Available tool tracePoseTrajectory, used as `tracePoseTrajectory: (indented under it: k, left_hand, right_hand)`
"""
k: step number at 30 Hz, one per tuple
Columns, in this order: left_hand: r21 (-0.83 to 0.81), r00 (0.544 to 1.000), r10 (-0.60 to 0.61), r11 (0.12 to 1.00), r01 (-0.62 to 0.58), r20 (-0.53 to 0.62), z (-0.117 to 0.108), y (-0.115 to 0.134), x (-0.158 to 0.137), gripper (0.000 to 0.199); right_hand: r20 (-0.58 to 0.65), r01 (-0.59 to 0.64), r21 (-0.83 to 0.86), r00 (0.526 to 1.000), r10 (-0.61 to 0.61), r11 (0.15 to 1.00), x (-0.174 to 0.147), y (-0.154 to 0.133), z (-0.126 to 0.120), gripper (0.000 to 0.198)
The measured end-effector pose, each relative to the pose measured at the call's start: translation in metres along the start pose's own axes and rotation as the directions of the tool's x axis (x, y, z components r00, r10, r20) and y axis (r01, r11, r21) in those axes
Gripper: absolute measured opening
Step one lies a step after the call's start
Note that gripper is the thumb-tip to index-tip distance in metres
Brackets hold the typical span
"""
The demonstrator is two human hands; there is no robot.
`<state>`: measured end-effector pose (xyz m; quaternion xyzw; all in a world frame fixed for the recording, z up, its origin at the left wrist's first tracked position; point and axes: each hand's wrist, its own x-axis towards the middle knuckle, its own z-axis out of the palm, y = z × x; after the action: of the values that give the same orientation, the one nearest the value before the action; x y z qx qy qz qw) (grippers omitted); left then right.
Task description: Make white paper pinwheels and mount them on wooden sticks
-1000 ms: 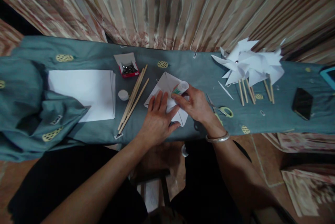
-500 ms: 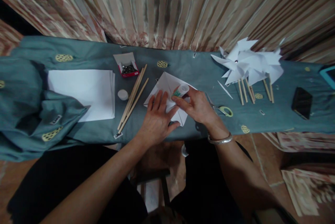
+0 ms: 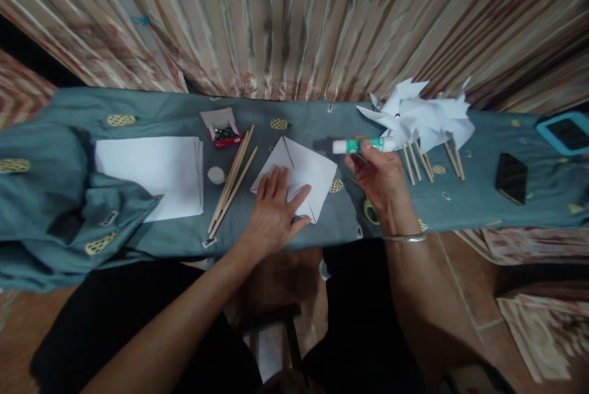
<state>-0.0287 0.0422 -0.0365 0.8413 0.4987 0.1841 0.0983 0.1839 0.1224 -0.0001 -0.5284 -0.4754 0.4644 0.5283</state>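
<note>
While L hand (image 3: 271, 216) lies palm-down on the white paper (image 3: 304, 166), fingers part-spread & gripping nothing, R hand (image 3: 384, 179) is closed round a glue stick (image 3: 354, 146), held roughly level just R of the paper, apart from it. Paper's flat on the cloth-covered worktop (image 3: 464, 213), btwn wooden sticks (image 3: 231, 180) & R hand. White cap (image 3: 216, 175) & open box (image 3: 225, 140) nr sticks; pinwheels (image 3: 426, 113) beyond R hand.

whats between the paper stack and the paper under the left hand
In the head view, a white cap, wooden sticks and, farther back, an open red box lie between the stack and the creased paper.
</note>
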Motion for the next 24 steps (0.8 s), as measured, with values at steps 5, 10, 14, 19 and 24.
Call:
tracePoseTrajectory:
  k: [5,10,14,19,24]
  left_hand:
    - [0.021,0.998,0.035,0.999,-0.034,-0.056,-0.005,0.000,-0.001,0.063]
    - [0.092,0.980,-0.018,0.995,0.037,-0.196,-0.036,-0.020,-0.004,0.049]
    - [0.072,0.912,-0.251,0.955,0.289,-0.325,-0.057,-0.059,-0.014,0.051]
    - [0.001,0.909,-0.321,0.943,0.333,-0.265,-0.055,-0.096,-0.025,0.038]
    - [-0.392,0.806,-0.518,0.831,0.394,-0.287,-0.059,-0.085,-0.021,0.032]
  right_hand:
    - [0.064,-0.103,0.173,0.994,0.093,0.980,-0.006,0.004,0.005,0.025]
    - [0.102,-0.236,0.336,0.971,0.214,0.912,-0.016,0.004,0.013,0.023]
    - [0.178,-0.286,0.408,0.956,0.232,0.867,-0.024,0.001,0.017,0.020]
    - [0.274,-0.357,0.460,0.928,0.253,0.813,-0.036,-0.003,0.026,0.024]
    - [0.385,-0.446,0.451,0.879,0.282,0.773,-0.045,-0.010,0.032,0.030]
